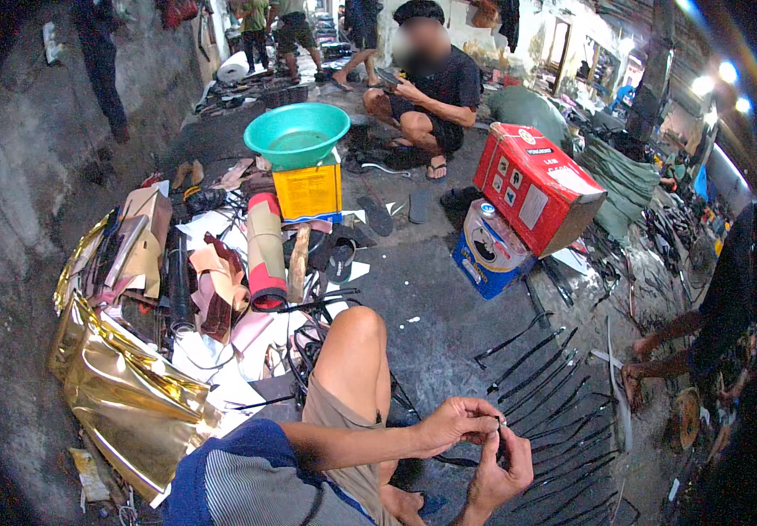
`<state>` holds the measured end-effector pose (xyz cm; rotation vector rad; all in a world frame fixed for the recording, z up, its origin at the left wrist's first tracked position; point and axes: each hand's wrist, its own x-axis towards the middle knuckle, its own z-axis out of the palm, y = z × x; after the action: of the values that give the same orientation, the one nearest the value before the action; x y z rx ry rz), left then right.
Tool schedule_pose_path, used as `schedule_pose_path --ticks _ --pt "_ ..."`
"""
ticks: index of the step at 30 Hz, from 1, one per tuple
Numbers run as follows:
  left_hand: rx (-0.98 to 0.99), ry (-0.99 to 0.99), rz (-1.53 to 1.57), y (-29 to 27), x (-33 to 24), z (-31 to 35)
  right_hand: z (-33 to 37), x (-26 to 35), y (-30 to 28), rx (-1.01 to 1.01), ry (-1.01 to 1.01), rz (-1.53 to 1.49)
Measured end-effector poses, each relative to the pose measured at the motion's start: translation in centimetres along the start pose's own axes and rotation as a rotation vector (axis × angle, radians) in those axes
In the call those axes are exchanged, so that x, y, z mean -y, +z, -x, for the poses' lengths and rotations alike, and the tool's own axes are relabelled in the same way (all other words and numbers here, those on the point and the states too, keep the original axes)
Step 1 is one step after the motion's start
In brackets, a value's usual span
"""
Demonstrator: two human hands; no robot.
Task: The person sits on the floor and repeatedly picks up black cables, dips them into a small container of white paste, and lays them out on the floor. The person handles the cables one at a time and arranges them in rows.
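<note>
My left hand (459,427) reaches in from the left with thumb and fingers pinched together. My right hand (503,471) comes up from below, its fingertips meeting those of the left. A thin black strip (499,423) shows as a small dark bit between the fingertips of both hands; most of it is hidden by the fingers. Several more black strips (541,379) lie side by side in a fanned row on the dark floor, right beside and beyond my right hand.
A gold foil sheet (133,386) and leather scraps (221,276) lie at the left. A green basin (297,131) rests on a yellow box (308,193). A red carton (532,188) sits on a blue-and-white box (488,254). A co-worker (435,88) squats ahead; another person's legs (668,351) are at right.
</note>
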<state>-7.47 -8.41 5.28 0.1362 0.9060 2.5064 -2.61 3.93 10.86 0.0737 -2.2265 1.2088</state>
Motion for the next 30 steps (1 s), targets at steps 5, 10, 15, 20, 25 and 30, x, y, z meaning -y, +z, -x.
schedule_pose_path --ticks 5,10,15,20,25,30 --pt "0.021 0.11 -0.031 -0.7 -0.5 -0.6 -0.5 0.6 0.1 0.031 -0.049 0.013" --pt "-0.019 0.154 -0.075 -0.7 -1.6 -0.4 0.0 1.4 0.0 0.055 -0.063 -0.009" --pt "-0.035 0.223 -0.083 0.3 -3.1 -1.0 0.5 0.9 -0.9 0.011 -0.129 0.061" --pt "-0.152 0.372 -0.125 -1.1 -7.2 -1.5 1.2 2.1 -0.6 -0.007 -0.136 -0.059" --pt "-0.232 0.375 -0.085 -2.9 -8.8 -4.2 3.0 0.1 -1.6 0.015 -0.093 -0.015" --pt "-0.325 0.418 -0.125 -6.4 -10.1 -7.7 5.6 -1.5 -3.3 0.018 -0.001 0.038"
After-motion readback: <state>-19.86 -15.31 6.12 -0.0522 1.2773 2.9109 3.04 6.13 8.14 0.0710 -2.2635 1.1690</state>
